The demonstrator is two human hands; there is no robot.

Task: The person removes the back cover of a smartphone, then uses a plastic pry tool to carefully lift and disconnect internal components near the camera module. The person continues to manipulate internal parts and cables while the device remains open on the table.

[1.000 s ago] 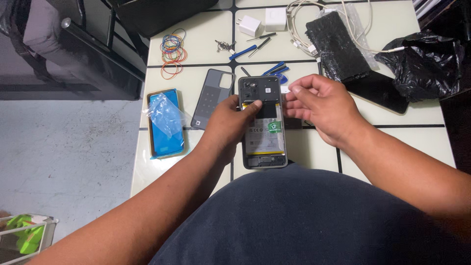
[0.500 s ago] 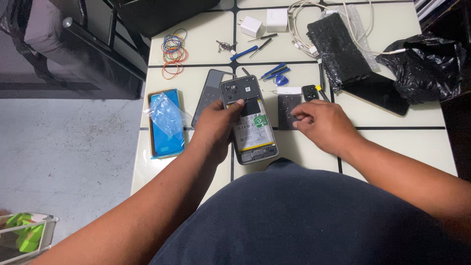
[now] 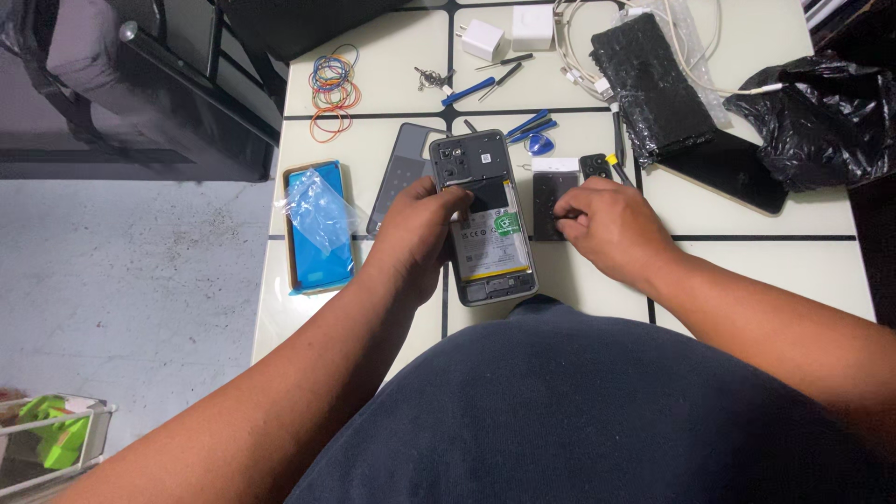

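- Surface: white tiled table (image 3: 392, 84) with dark grout lines, filling the upper centre of the frame; grey speckled floor at left.
- Opened phone (image 3: 483, 217), centre frame: flat on the table, back cover off, grey frame, white-labelled battery and dark camera block exposed.
- Left hand (image 3: 417, 233): clamped around the phone's left edge, thumb resting across the board area.
- Right hand (image 3: 611, 219): fingers pinched together over a small dark plate (image 3: 549, 198) just right of the phone; what it grips, if anything, cannot be told.
- Step, as judged: disassembly or refit of internal parts; the next move calls for a steady phone and a fine pinch.
- Removed back cover (image 3: 401, 177): matte grey, beside the phone at left.
- Blue phone in crinkled film (image 3: 319, 229): left of centre.
- Rubber bands (image 3: 333, 86), thin, coloured: upper left.
- Black plastic bag (image 3: 812, 117), glossy, crumpled: upper right.
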